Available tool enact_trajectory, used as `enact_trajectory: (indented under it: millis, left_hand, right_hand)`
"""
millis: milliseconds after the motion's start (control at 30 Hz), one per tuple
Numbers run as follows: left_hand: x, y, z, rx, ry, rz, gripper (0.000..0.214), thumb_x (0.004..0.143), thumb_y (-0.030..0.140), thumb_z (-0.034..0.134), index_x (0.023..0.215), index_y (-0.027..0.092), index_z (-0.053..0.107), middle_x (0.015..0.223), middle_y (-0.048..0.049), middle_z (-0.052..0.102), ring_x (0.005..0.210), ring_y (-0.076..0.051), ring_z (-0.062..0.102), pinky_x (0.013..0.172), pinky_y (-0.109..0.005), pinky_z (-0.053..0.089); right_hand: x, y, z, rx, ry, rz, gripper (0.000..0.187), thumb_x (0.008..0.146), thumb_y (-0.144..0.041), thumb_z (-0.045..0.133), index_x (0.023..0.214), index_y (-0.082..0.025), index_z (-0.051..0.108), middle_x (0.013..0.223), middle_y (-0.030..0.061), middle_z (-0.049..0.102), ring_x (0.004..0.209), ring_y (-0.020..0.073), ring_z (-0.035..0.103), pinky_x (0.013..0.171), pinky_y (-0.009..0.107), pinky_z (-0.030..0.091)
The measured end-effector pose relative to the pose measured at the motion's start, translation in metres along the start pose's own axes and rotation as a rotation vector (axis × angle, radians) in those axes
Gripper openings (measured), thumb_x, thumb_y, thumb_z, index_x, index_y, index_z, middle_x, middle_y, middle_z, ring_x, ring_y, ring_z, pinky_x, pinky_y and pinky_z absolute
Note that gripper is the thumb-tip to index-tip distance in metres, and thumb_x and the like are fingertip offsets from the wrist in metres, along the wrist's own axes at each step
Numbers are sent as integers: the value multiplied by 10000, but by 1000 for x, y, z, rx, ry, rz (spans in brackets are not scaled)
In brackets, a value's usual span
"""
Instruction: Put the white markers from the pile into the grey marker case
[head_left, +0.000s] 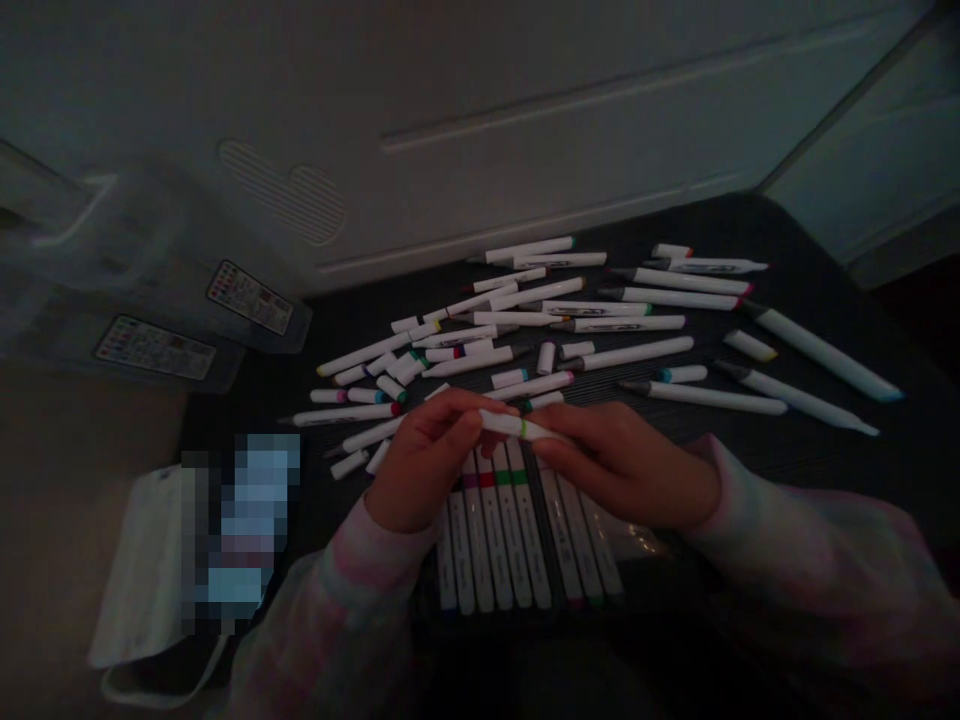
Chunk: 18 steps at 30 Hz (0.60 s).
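Observation:
Both my hands hold one white marker (517, 427) with a green band, level above a dark table (825, 450). My left hand (427, 455) pinches its left end with curled fingers. My right hand (622, 465) grips its right end, fingers closed. Directly below my hands a row of several white markers (517, 540) lies side by side in a dark tray, with coloured bands at their upper ends. Beyond my hands, many loose white markers and caps (540, 320) are scattered across the table.
Two clear plastic sleeves with colour-chart labels (180, 330) lie at the far left. A white face mask (157, 580) lies near left beside a blurred-out object. A pale panelled wall (480, 110) runs behind the table. The scene is dim.

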<state>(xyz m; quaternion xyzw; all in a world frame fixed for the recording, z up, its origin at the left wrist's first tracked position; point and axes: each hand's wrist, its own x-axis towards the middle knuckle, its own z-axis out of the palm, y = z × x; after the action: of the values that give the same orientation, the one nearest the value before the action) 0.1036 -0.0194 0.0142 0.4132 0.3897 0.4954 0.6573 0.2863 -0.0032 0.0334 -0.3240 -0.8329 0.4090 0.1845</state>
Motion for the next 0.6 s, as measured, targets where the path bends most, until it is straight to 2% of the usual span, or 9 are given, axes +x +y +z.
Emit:
enact_trajectory:
  millis: [133, 267, 467, 600]
  left_hand:
    - [0, 0, -2, 107, 53, -29, 160, 768, 335, 562, 788, 196, 641, 614, 19, 555, 595, -92, 478, 587, -222, 377]
    - [-3, 2, -1, 180, 89, -2, 179, 798, 345, 517, 828, 215, 637, 609, 24, 542, 615, -92, 486, 595, -213, 380]
    - [-7, 10, 1, 379, 141, -2, 139, 673, 271, 656, 795, 205, 649, 629, 23, 574, 559, -94, 499, 516, -199, 394]
    - [-7, 17, -7, 404, 291, 31, 144, 667, 280, 655, 784, 197, 645, 576, 24, 573, 539, -102, 519, 506, -200, 406]
  right_hand:
    - [2, 1, -1, 21, -24, 70, 268, 891, -301, 329, 838, -131, 529, 619, -20, 480, 538, 74, 437, 527, 204, 312]
    - [3, 0, -1, 44, -31, 85, 276, 892, -312, 325, 863, -132, 532, 656, -12, 501, 579, 80, 456, 554, 209, 321]
    - [2, 1, 0, 31, -37, 63, 272, 890, -318, 328, 870, -142, 535, 719, 6, 546, 631, 92, 491, 588, 216, 338]
    - [2, 1, -2, 1, -33, 101, 269, 888, -337, 328, 865, -153, 523, 685, 2, 541, 609, 100, 491, 572, 224, 338]
